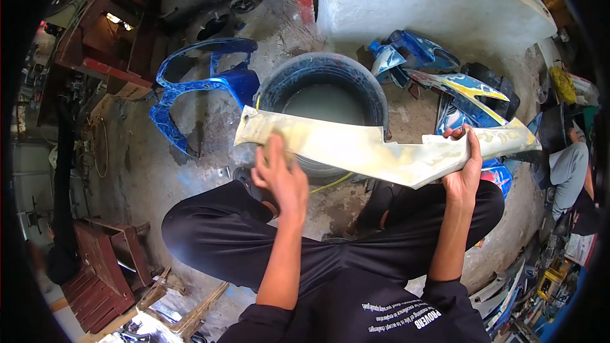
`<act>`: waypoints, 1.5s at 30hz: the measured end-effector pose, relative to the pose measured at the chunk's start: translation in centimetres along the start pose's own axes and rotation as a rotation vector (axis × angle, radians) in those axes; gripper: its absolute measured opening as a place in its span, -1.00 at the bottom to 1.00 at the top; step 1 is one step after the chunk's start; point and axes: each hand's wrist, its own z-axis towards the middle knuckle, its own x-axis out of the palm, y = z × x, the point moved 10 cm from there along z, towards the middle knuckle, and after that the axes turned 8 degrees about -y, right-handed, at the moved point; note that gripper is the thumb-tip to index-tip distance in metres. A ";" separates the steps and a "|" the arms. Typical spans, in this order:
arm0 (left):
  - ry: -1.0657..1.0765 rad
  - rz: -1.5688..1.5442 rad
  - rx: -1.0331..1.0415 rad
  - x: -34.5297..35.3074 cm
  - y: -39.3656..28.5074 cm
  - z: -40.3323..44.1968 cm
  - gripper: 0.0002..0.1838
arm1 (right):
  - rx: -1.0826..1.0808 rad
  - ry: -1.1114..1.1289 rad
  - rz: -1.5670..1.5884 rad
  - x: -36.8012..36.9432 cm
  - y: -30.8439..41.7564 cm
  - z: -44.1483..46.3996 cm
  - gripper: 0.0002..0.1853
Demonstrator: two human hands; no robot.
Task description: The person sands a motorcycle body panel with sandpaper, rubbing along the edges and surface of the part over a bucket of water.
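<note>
Panel edge over open bucket

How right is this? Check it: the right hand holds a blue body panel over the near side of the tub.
Wrong colour: the head view shows the right hand holding a cream body panel over the near side of the tub.

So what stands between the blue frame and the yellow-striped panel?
In the head view, a dark bucket of cloudy liquid, partly hidden by the pale panel.

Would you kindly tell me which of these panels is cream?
The long panel in the right hand, over the tub; the panels beside it are mostly blue.
</note>
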 end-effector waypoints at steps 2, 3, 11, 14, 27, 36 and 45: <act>0.105 -0.185 0.194 -0.1 -4.9 -2.4 -0.46 | -0.001 0.000 -0.008 0.1 0.1 0.2 -0.76; 0.138 -0.231 0.318 0.3 -7.1 -4.8 -0.45 | -0.004 -0.007 -0.011 -0.3 0.2 0.6 -0.76; 0.008 -0.167 -0.014 0.5 -1.6 -1.0 -0.42 | 0.073 -0.105 -0.053 -2.0 -0.4 0.8 -0.75; -0.007 -0.384 0.069 0.0 -4.7 -2.3 -0.41 | 0.072 -0.135 -0.046 -2.6 -0.3 1.2 -0.73; -0.014 -0.436 0.094 0.0 -4.9 -1.4 -0.35 | 0.097 -0.154 -0.109 -3.4 -0.6 1.6 -0.78; -0.022 -0.396 -0.024 0.5 -2.2 -0.5 -0.41 | 0.139 -0.155 -0.105 -3.8 -0.8 1.9 -0.78; 0.065 -0.474 0.443 -0.2 -10.7 -6.0 -0.29 | 0.123 -0.167 -0.154 -1.2 -1.2 0.5 -0.84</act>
